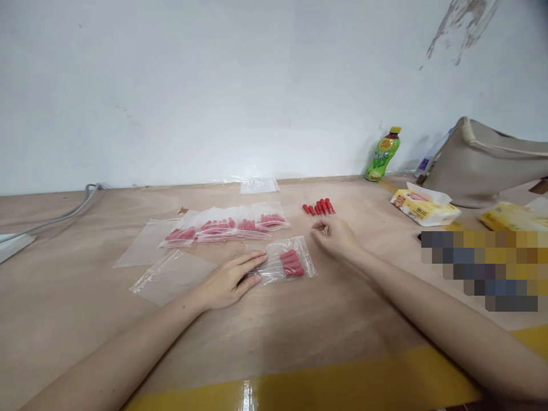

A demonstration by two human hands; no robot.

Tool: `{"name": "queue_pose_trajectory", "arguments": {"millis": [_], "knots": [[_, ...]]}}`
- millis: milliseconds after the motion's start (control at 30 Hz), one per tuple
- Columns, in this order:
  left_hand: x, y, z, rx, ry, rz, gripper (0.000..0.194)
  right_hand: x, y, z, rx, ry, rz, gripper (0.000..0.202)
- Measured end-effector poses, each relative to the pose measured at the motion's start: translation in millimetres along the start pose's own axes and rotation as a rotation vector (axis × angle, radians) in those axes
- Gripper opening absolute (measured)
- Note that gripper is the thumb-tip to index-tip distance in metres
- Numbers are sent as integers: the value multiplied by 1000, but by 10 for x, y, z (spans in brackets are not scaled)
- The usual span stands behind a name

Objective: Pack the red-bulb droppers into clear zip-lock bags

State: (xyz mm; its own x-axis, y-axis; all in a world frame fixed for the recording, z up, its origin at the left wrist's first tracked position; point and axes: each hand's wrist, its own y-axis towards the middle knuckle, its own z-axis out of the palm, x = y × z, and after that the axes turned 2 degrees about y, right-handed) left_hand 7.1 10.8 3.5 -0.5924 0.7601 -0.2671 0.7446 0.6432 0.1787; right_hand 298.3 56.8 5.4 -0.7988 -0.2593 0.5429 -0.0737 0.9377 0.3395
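Observation:
A clear zip bag (274, 264) with several red-handled pieces in it lies flat at the middle of the table. My left hand (233, 278) rests on its left end, fingers stretched out. Just right of the bag, my right hand (336, 237) has its fingers bent together near the thin tips of several loose red-handled pieces (321, 206); what its fingertips hold, if anything, is too small to name. Behind my left hand lies a row of filled bags (218, 226). Two flat bags without red pieces, one of them a clear bag (175, 276), lie at the left.
A green bottle (382, 155) stands by the wall. Right of it are a tissue pack (423, 206), a beige handbag (488, 165) and a second yellow pack (509, 218). A grey cable (77, 206) crosses the far left. Yellow tape (299, 388) runs along the front edge.

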Motion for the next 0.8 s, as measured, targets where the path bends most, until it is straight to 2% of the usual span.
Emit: {"name": "queue_pose_trajectory", "arguments": {"millis": [100,200,333,433,567,633,733,800], "knots": [[11,2,8,-7,-4,1,42,1,211,-51,-53,-227,61,18],[15,0,16,-7,-5,3,42,49,412,2,-22,-348,159,21],[16,-4,26,-5,-5,-6,42,104,598,146,53,-378,353,27],[19,-3,25,-4,1,-3,42,141,655,233,64,-371,414,26],[18,-1,18,-10,-5,8,42,203,619,230,54,-366,400,23],[16,-1,18,-13,-12,13,41,198,556,169,16,-302,334,24],[14,1,19,-5,-15,11,41,105,402,53,-91,0,158,22],[14,4,18,-5,-15,10,41,14,260,-1,-161,265,85,30]]}}
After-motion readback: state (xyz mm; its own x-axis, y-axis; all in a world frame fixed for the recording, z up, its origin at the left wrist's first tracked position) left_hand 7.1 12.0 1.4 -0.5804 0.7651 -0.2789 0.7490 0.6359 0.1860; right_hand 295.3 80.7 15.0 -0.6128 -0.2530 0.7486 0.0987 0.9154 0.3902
